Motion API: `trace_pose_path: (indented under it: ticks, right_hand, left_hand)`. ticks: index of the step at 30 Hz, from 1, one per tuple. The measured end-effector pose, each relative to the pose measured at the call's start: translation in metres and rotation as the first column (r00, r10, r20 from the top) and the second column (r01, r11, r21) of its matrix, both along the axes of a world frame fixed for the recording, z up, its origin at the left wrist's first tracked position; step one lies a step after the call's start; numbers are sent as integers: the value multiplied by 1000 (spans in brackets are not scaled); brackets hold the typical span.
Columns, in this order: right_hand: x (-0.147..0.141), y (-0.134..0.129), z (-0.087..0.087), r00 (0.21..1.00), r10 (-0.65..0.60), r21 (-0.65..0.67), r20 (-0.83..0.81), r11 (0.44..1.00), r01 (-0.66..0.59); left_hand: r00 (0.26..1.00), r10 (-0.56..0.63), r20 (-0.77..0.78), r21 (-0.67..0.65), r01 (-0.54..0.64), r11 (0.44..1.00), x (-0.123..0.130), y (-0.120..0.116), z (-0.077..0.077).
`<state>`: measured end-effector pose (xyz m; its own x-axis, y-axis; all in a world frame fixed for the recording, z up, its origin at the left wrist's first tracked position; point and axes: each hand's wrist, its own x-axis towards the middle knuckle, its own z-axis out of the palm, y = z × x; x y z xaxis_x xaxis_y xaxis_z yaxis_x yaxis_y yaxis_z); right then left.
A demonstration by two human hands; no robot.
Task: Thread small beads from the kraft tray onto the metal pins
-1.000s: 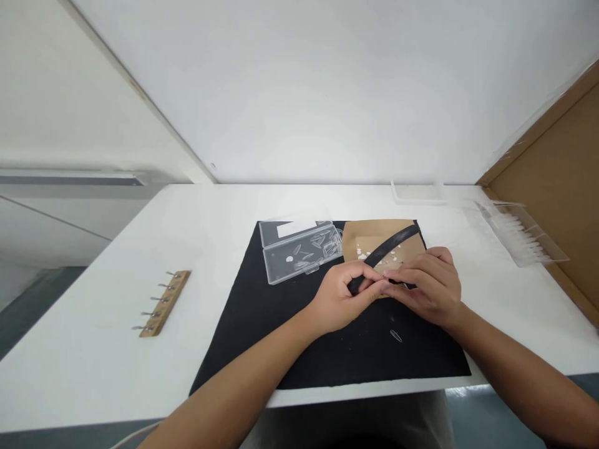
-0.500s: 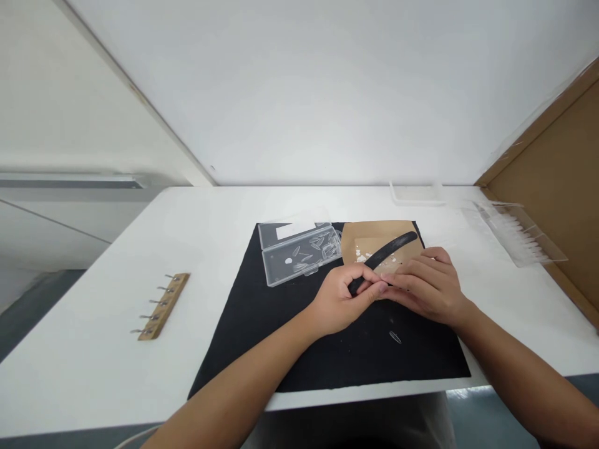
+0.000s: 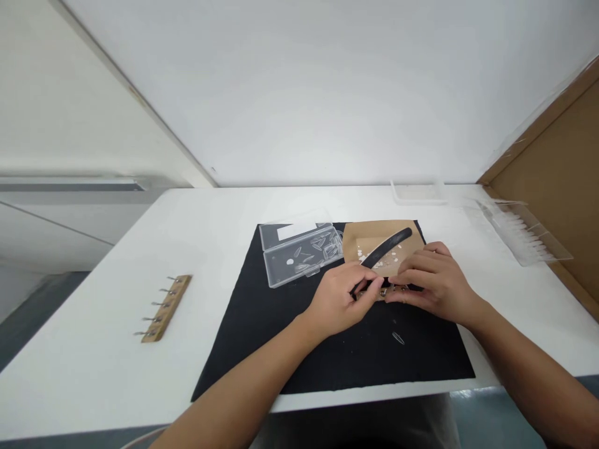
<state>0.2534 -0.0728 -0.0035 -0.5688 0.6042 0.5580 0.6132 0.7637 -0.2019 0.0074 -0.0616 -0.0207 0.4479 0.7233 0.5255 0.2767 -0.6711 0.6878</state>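
My left hand (image 3: 340, 298) is closed around the lower end of a curved black nail file (image 3: 387, 248), which slants up to the right. Beside it, my right hand (image 3: 433, 284) has its fingers bent in a pinch; what lies between the tips is too small and covered to name. Under the fingertips of both hands shows part of a brownish strip with shiny metal bits (image 3: 384, 292), mostly hidden. A clear nail tip (image 3: 398, 338) lies on the black mat (image 3: 337, 368) below my right hand.
An open clear plastic case (image 3: 281, 268) with several nail tips stands left of a brown paper sheet (image 3: 374, 229) with white scraps. A wooden strip with metal clips (image 3: 167, 308) lies far left. Clear plastic pieces (image 3: 519, 234) and a clear tray (image 3: 418, 192) are on the right.
My hands have moved slightly apart, so the strip with metal bits now shows between them. The nail file has shifted slightly left and turned to show its pale edge.
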Motion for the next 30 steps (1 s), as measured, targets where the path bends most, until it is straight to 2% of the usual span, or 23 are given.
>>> trace_pose_path:
  ticks: [3, 6, 16, 30]
  right_hand:
    - [3, 2, -4, 999, -20, -45, 41, 999, 22]
    - [2, 2, -7, 997, -37, -81, 69, 996, 43]
    - [-7, 2, -12, 993, -87, -100, 84, 990, 95]
    - [-9, 1, -10, 994, -87, -151, 69, 984, 97]
  left_hand:
    - [996, 86, -18, 148, -82, 986, -1, 1, -3]
    - [991, 136, -15, 196, -131, 972, -1, 0, -3]
    - [992, 127, -17, 196, -121, 973, 1, -3, -2]
    - [992, 116, -50, 190, -104, 976, 1, -3, -4]
